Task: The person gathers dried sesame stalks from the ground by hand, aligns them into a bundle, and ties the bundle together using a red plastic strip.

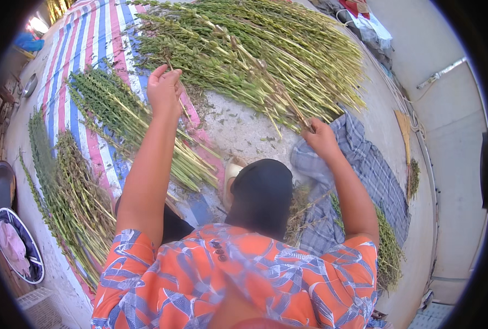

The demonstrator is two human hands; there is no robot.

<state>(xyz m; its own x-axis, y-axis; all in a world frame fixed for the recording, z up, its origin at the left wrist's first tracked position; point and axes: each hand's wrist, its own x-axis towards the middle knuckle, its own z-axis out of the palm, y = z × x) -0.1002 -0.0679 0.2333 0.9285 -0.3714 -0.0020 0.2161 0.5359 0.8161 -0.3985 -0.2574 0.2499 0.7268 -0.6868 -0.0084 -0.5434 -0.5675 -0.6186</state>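
My right hand (321, 139) grips the cut ends of a few dry, brownish sesame stalks (283, 92), which slant away to the upper left over a large pile. In my left hand (165, 87), thumb and fingers pinch a thin dry stem (184, 107) at the pile's left edge. The large pile of green and yellowish sesame stalks (309, 53) lies with its leafy pod ends to the left and bare ends to the right. Under my left forearm is a smaller bundle of green stalks (145, 123). The fingertips of my left hand are partly hidden.
A striped plastic sheet (89, 53) covers the ground on the left, with more stalks (83, 181) on it. Near my right arm lies a grey checked cloth (359, 152). A broom (404, 131) leans by the wall. Basins (1, 189) and a basket with pink cloth (38, 263) stand far left.
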